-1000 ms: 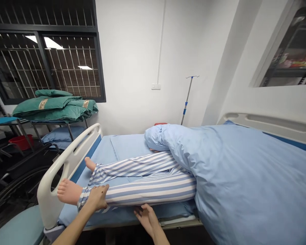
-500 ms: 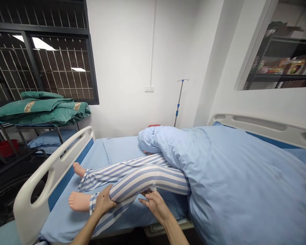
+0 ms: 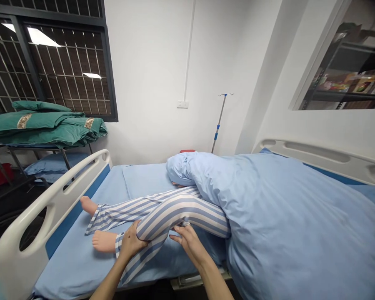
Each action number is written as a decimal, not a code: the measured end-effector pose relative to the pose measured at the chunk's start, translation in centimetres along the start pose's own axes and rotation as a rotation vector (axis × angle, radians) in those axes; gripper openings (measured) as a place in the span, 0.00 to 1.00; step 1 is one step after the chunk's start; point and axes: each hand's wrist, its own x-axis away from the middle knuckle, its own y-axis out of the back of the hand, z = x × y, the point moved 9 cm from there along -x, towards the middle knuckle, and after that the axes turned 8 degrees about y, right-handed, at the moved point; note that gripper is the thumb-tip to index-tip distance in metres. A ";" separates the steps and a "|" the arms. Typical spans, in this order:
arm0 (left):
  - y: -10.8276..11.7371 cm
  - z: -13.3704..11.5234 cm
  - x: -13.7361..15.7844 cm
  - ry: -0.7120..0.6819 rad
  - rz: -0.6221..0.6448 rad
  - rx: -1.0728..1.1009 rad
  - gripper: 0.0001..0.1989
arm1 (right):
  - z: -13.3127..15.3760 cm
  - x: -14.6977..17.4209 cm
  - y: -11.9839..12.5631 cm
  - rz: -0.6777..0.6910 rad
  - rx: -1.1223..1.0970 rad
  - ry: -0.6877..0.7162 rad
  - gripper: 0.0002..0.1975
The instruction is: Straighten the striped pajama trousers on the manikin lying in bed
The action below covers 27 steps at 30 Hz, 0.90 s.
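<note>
A manikin-like figure lies on the bed, its legs in blue-and-white striped trousers [image 3: 206,214]. Its near leg is bent, with the knee raised and the bare foot [image 3: 104,241] on the sheet. My left hand [image 3: 133,241] is closed round the lower part of this leg, above the ankle. Under the bent knee, my right hand [image 3: 190,246] holds the leg from below, thumb apart and some fingertips hidden by the trouser cloth. The far leg, with its bare foot [image 3: 89,205], lies nearly straight. A light blue quilt [image 3: 278,212] hides the upper thighs and beyond.
A white footboard [image 3: 54,196] borders the bed on the left; another bed panel [image 3: 318,154] stands at the right. Behind the bed is an IV pole [image 3: 219,123]. Folded green quilts [image 3: 46,127] lie on a rack by the window, above a red basin [image 3: 0,174].
The near leg has bent further: its foot has slid along the sheet towards the hips, and the knee is a little higher. Both hands have moved with it. My view has shifted slightly.
</note>
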 end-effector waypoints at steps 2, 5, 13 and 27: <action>0.1 -0.2 0.1 0.000 0.013 -0.010 0.31 | 0.2 -0.1 -0.2 -0.009 -0.009 0.006 0.15; 0.0 -0.3 0.1 0.014 0.040 -0.025 0.32 | 0.3 -0.3 -0.4 -0.060 -0.048 0.004 0.21; 0.9 -0.1 0.3 -0.022 0.045 -0.015 0.32 | -0.6 -0.3 -0.5 -0.238 -0.232 -0.112 0.30; 8.7 5.3 1.5 -0.129 0.019 -0.507 0.36 | -12.6 0.4 -0.8 -0.175 -0.420 -0.214 0.20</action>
